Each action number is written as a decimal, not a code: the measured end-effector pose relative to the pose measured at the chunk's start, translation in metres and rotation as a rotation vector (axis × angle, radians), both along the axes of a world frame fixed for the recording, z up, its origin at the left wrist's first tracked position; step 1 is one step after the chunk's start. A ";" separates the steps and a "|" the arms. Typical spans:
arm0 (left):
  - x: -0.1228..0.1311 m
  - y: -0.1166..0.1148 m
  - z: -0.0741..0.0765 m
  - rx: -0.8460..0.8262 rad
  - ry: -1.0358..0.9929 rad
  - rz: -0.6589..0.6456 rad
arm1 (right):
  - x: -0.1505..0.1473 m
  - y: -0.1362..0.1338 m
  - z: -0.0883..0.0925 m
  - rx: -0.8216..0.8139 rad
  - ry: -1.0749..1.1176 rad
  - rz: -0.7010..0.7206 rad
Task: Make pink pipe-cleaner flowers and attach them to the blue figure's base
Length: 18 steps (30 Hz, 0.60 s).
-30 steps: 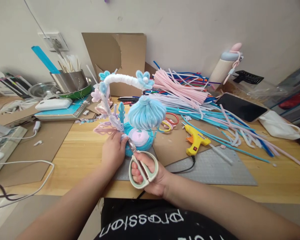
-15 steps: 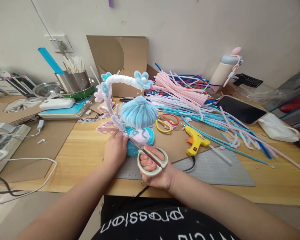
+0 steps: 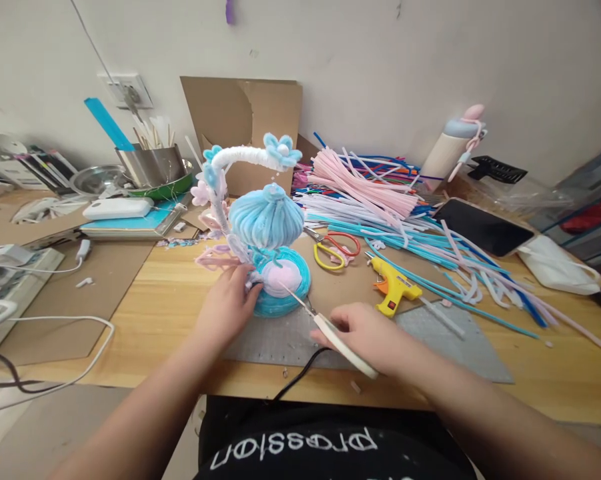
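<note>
Resting at far left, a power strip (image 3: 40, 287) lies beside white cables. Next, a white case (image 3: 117, 209) sits on a blue-covered book (image 3: 130, 225), near a steel pot (image 3: 155, 167) of sticks set in a green bowl (image 3: 167, 189). The left hand (image 3: 227, 300) is curled around the foot of the lamp-shaped pipe-cleaner model (image 3: 266, 217), thumb and fingers gripping it at the base's left edge. The model stands upright at the centre of the work area: ringed turquoise base with a pink disc, flowered arching stem, pleated blue shade beneath. Behind it leans a cardboard panel (image 3: 280, 120). Right of the shade lie red-and-yellow scissors (image 3: 330, 268). The right hand (image 3: 365, 333) grasps the pale-handled scissors (image 3: 347, 353) by the handles, its fingers partly hidden; the tips reach over the disc, though contact cannot be told. A pink pipe-cleaner bundle (image 3: 363, 183) lies farther back, and a yellow glue gun (image 3: 399, 287) near the hand. Beyond, a capped bottle (image 3: 443, 153), a phone (image 3: 483, 227) and a white pouch (image 3: 557, 263) complete the right side.
</note>
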<state>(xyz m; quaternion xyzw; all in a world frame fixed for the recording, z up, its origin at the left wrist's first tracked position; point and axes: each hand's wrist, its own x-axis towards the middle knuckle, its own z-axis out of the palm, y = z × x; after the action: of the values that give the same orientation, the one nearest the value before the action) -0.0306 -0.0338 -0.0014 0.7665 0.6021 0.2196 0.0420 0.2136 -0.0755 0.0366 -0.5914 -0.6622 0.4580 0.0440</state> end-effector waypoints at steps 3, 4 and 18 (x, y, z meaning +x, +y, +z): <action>0.006 0.003 0.002 -0.009 0.020 0.002 | 0.002 0.007 0.012 0.439 -0.471 0.153; 0.008 0.005 0.002 -0.016 0.009 0.022 | 0.000 0.011 0.016 0.486 -0.562 0.173; -0.001 -0.005 -0.007 -0.053 -0.424 0.201 | -0.015 0.022 0.042 0.458 -0.561 0.286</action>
<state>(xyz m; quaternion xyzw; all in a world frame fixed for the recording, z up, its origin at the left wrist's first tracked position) -0.0318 -0.0388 -0.0081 0.6382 0.6585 0.3629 0.1654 0.1987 -0.0537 0.0784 -0.5704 -0.8094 0.1202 -0.0719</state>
